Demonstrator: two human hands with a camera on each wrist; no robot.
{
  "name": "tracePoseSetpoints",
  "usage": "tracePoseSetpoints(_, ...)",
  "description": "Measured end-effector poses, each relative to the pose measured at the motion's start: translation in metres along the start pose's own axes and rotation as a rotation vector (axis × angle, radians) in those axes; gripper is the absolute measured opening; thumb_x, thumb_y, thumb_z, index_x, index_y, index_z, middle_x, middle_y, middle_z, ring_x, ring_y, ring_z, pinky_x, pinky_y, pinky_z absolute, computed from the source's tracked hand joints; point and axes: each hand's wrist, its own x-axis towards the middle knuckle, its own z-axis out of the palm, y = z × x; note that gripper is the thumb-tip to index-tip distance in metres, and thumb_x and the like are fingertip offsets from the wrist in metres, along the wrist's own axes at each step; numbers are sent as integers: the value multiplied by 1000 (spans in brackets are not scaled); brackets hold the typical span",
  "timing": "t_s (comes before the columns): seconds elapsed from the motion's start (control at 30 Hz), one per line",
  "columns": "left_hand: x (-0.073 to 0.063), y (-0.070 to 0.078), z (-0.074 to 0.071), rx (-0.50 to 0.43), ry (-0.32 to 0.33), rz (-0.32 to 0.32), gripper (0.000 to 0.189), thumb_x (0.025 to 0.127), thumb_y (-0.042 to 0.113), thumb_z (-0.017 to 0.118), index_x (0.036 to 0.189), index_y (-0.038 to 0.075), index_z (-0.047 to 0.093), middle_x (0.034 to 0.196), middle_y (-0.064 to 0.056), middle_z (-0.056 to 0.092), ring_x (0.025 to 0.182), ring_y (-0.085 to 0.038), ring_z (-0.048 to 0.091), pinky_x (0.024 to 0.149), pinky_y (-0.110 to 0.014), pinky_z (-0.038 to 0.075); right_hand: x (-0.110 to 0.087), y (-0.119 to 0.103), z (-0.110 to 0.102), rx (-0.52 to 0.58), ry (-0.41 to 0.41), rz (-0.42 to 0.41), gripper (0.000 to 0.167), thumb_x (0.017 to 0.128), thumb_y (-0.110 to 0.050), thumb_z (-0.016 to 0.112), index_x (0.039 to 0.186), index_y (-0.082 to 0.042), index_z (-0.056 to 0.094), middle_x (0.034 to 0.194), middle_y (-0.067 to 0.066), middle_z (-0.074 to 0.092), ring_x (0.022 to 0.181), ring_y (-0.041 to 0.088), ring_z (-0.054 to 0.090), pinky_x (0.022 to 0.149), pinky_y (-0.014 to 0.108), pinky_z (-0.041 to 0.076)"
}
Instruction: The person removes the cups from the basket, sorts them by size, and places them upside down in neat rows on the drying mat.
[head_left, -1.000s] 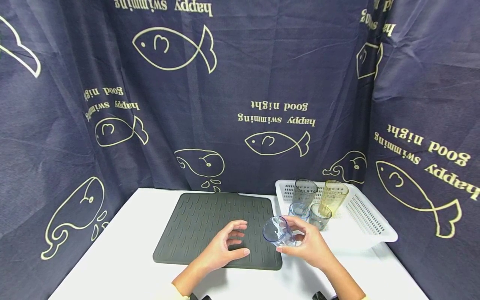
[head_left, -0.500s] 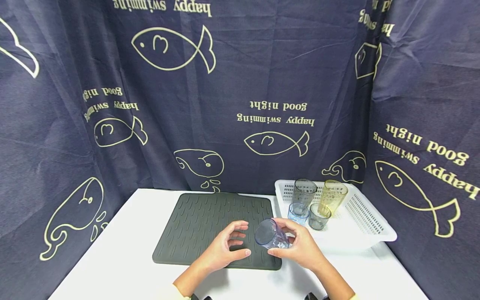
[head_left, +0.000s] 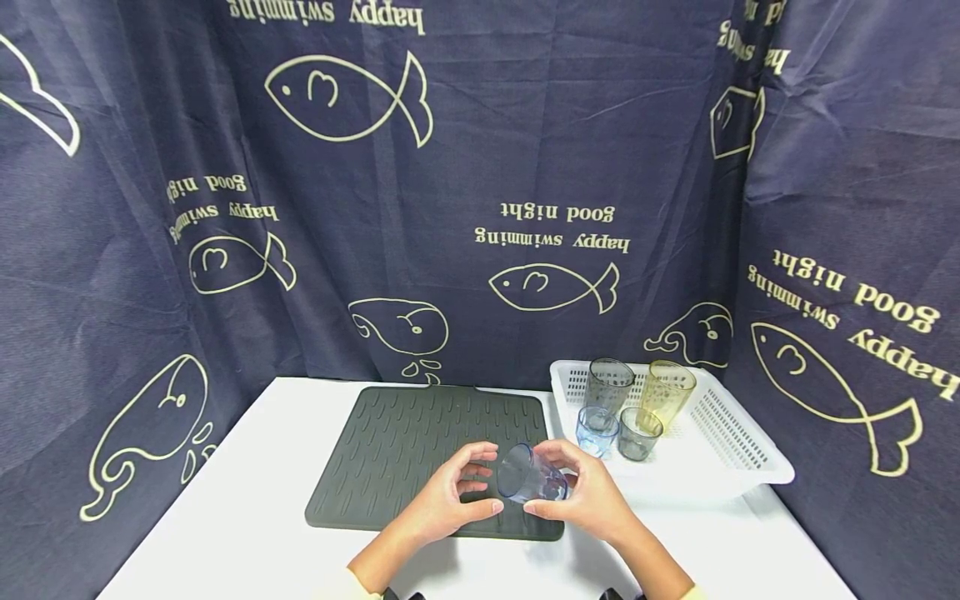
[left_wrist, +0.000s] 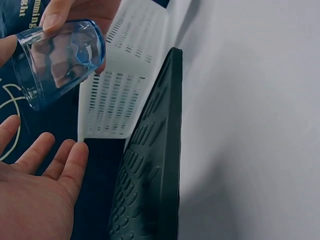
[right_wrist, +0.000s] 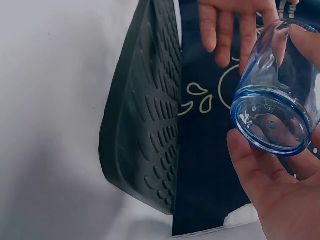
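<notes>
A clear blue-tinted drinking glass (head_left: pixel 522 475) is held above the right front of a dark drying mat (head_left: pixel 420 450), tilted with its mouth toward the left hand. My right hand (head_left: pixel 587 493) grips its side between thumb and fingers. The glass base (right_wrist: pixel 272 122) faces the right wrist camera. My left hand (head_left: pixel 452 498) is beside the mouth, palm facing the glass, fingers (left_wrist: pixel 75 167) spread and loosely bent. Its thumb comes close to the rim; whether they touch I cannot tell.
A white perforated basket (head_left: pixel 738 412) stands at the right. In it are a tall grey glass (head_left: pixel 609 385), a tall yellow glass (head_left: pixel 667 392), a short blue glass (head_left: pixel 597 432) and a short grey glass (head_left: pixel 639 435). Dark printed curtains (head_left: pixel 465 167) enclose the white table (head_left: pixel 225 500).
My right hand has carried the glass leftward to the left hand, and the glass has tipped further so its mouth turns left. The left hand has stayed nearly still.
</notes>
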Motion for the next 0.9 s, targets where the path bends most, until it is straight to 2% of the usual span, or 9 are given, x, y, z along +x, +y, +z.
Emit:
tracePoseSetpoints(0.17, 1, 0, -1, 6, 4, -8, 70, 87, 17, 81, 148, 16, 46, 148, -18, 50, 127, -34, 55, 108, -40, 52, 3, 0, 2, 11, -16, -32, 67, 67, -27, 98, 126, -19, 67, 124, 3, 73, 105, 11, 69, 85, 26, 59)
tracePoseSetpoints(0.37, 2, 1, -1, 12, 0, -1, 71, 87, 18, 80, 149, 17, 45, 148, -14, 52, 128, -34, 56, 108, -37, 52, 5, 3, 5, 22, -36, -81, 65, 70, -27, 96, 128, -19, 68, 125, 4, 73, 106, 15, 70, 85, 27, 60)
tracePoseSetpoints(0.6, 1, 4, 0, 21, 1, 0, 75, 87, 18, 81, 152, 17, 43, 148, -13, 51, 126, -33, 57, 107, -35, 53, 7, 3, 7, 29, -49, -79, 66, 70, -27, 96, 128, -16, 68, 127, 6, 72, 107, 13, 70, 87, 27, 60)
tracePoseSetpoints(0.8, 2, 7, 0, 46, -9, 18, 78, 88, 18, 81, 154, 8, 40, 146, -18, 50, 124, -35, 59, 106, -35, 53, 8, -2, 8, 35, -54, -75, 69, 69, -26, 97, 129, -9, 68, 127, 8, 73, 104, 15, 71, 86, 26, 60)
tracePoseSetpoints(0.9, 2, 9, 0, 54, -10, 26, 78, 87, 18, 82, 154, 9, 41, 145, -18, 50, 122, -35, 60, 106, -37, 54, 8, -4, 9, 25, -56, -79, 69, 68, -26, 97, 128, -10, 68, 126, 7, 73, 103, 15, 71, 86, 25, 60)
